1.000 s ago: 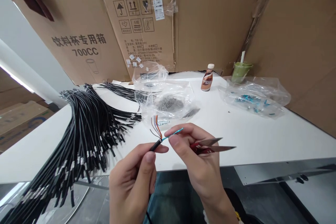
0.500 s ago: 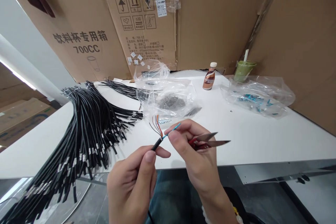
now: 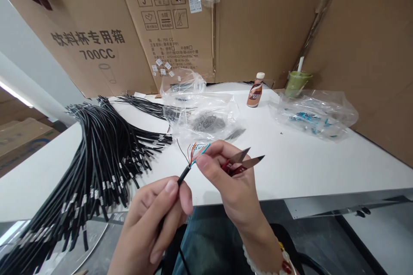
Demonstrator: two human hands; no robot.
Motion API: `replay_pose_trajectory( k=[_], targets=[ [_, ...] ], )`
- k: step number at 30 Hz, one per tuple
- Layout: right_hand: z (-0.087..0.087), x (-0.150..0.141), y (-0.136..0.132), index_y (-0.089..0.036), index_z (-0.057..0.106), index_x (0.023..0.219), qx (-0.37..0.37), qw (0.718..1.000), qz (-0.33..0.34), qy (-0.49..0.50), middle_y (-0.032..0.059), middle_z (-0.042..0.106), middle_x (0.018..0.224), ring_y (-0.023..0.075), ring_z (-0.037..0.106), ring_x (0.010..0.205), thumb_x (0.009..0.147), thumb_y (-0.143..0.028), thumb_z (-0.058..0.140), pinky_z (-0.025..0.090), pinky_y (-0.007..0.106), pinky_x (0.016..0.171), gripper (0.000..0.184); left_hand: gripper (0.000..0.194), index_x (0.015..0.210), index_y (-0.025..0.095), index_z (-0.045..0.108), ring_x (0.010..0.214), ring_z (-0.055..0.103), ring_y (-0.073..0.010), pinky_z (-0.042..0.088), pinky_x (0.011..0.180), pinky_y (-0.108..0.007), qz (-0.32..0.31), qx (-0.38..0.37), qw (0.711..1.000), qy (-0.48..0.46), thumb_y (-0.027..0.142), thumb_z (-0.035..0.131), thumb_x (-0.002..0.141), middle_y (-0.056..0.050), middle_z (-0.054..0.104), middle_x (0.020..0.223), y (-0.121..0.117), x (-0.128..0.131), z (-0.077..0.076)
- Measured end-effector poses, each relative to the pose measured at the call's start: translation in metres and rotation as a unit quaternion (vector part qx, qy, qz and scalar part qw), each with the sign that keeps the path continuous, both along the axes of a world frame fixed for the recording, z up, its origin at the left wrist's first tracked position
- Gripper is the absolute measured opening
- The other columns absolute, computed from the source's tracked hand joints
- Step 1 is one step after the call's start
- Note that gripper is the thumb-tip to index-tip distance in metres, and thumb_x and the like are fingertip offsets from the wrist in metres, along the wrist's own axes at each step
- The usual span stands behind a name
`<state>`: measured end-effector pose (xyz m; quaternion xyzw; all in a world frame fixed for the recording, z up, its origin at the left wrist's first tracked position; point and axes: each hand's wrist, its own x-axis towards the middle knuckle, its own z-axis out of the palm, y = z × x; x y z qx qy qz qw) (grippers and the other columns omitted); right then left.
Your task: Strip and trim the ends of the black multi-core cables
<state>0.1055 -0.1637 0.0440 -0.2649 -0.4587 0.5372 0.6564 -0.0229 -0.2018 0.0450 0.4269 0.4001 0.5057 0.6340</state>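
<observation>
My left hand (image 3: 158,219) is closed round a black cable (image 3: 183,175), its stripped end pointing up and away from me. Several thin wires fan out of that end: dark ones, an orange one (image 3: 192,151) and a light blue one (image 3: 205,149). The thumb and forefinger of my right hand (image 3: 230,176) pinch at the blue wire. Tucked in the same hand is a pair of red-handled scissors (image 3: 243,161), its two pointed blades parted and facing right. The hand's curled fingers hide most of the handles.
A big bundle of black cables (image 3: 106,159) lies on the left of the white table (image 3: 284,167) and hangs over its edge. Behind my hands are a clear bag with grey bits (image 3: 208,122), a bottle (image 3: 255,90), a green cup (image 3: 297,84) and a bag with blue scraps (image 3: 314,120).
Both hands have shifted slightly left in view with the cable and scissors. The blue wire now stands more upright, closer to the orange wire. The whole scene has moved a little as well.
</observation>
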Motion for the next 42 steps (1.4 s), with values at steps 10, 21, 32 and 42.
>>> replay_pose_trajectory(
  k=[10,21,32,42],
  targets=[
    [-0.010,0.009,-0.002,-0.019,0.059,0.076,-0.047,0.990,-0.090,-0.094,-0.0078,0.032,0.055,0.0060,0.029,0.049,0.088,-0.039,0.061,0.028,0.019,0.045,0.024,0.031,0.058,0.018,0.065,0.030,0.003,-0.0002,0.023,0.041,-0.015,-0.096,-0.078,0.974,-0.191,0.037,0.070,0.082,0.013,0.011,0.026,0.012,-0.002,0.007],
    [-0.012,0.021,-0.017,-0.028,0.048,0.114,-0.068,0.965,-0.086,-0.237,-0.0024,0.051,0.091,0.0096,0.048,0.076,0.097,-0.049,0.044,0.044,0.019,0.067,0.027,0.029,0.067,0.013,0.068,0.028,0.006,0.0003,0.033,0.041,-0.010,-0.104,-0.072,0.941,-0.315,0.021,0.056,0.092,0.014,0.014,0.029,0.010,-0.004,0.004],
    [-0.051,0.024,-0.018,-0.029,0.058,0.118,-0.112,0.938,0.037,-0.325,0.0043,0.054,0.110,0.0191,0.055,0.105,0.095,-0.034,0.050,0.046,0.032,0.087,0.025,0.035,0.073,0.006,0.067,0.028,0.009,0.0013,0.030,0.044,-0.011,-0.141,-0.089,0.901,-0.399,0.016,0.043,0.097,0.014,0.019,0.033,0.009,-0.009,0.001],
    [-0.063,0.025,-0.022,-0.022,0.069,0.109,-0.135,0.947,-0.037,-0.289,0.0028,0.063,0.086,0.0155,0.057,0.075,0.085,-0.035,0.066,0.050,0.027,0.065,0.028,0.029,0.075,0.007,0.059,0.027,0.013,0.0050,0.012,0.037,-0.011,-0.202,-0.134,0.825,-0.511,0.008,0.040,0.097,0.013,0.026,0.036,0.012,-0.005,0.003]
  ],
)
